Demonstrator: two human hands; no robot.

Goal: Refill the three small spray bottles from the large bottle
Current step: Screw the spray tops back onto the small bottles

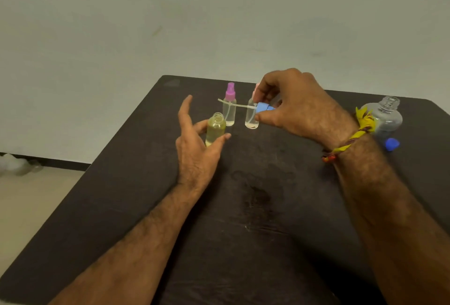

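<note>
1. The left hand (194,144) holds a small open bottle (215,128) between its thumb and a finger. The other fingers stick up straight.
2. This bottle has no top on. It is full of pale yellow liquid and stands upright on the dark table (255,207).
3. The right hand (294,105) pinches a blue spray top (264,107) with thumb and fingers. The top lies sideways, and its thin white tube (233,104) points toward the left hand.
4. Just behind the held bottle stands a small bottle with a pink top (230,107).
5. Under the blue top stands another small bottle (251,117), nearly empty.
6. Past the right wrist, the large clear bottle (386,117) stands open. A blue cap (392,144) lies beside it.
7. A yellow thread band (350,139) wraps the right wrist.
</note>
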